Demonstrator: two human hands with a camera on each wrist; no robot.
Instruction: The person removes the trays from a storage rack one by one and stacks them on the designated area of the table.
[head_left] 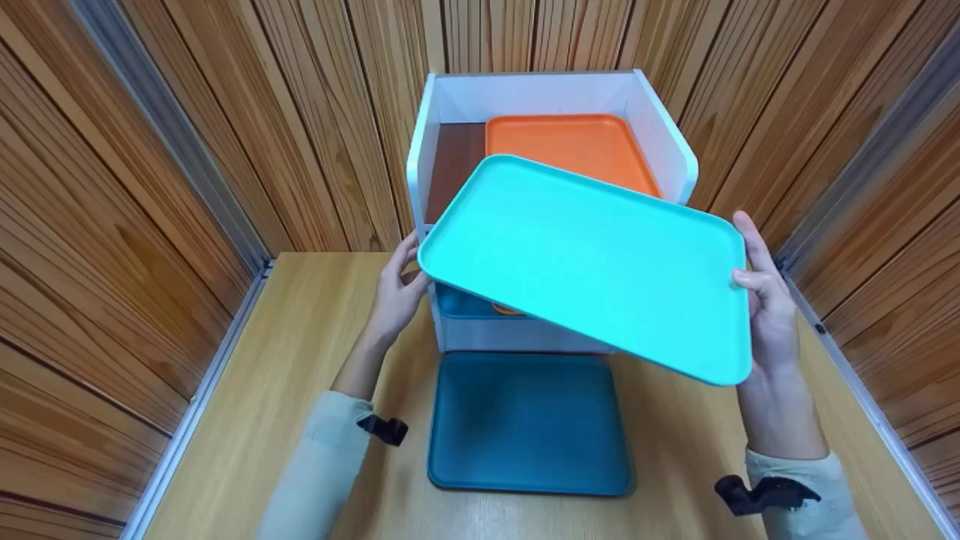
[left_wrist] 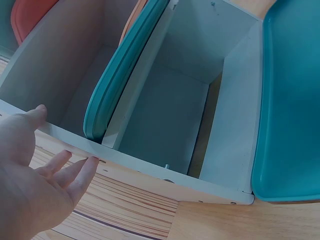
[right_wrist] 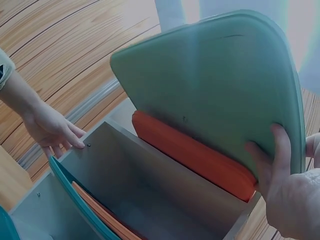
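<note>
In the head view my right hand (head_left: 772, 315) grips the right short edge of a turquoise tray (head_left: 592, 262), thumb on its upper face. The tray slants in front of a white shelf unit (head_left: 517, 334); its underside (right_wrist: 215, 85) shows in the right wrist view, with fingers spread against it. My left hand (head_left: 397, 292) touches the unit's left side panel with relaxed fingers; in the left wrist view the thumb lies over the panel's front edge. An orange tray (head_left: 570, 142) lies on the upper level, partly hidden. Lower down sits a blue tray (left_wrist: 120, 75) with orange trays (right_wrist: 102, 212) in it.
A dark blue tray (head_left: 529, 424) lies on the wooden table (head_left: 322, 315) in front of the unit. Wood-patterned walls (head_left: 112, 187) with metal rails (head_left: 195, 405) enclose the table on the sides and back. The lowest compartment (left_wrist: 165, 115) shows in the left wrist view.
</note>
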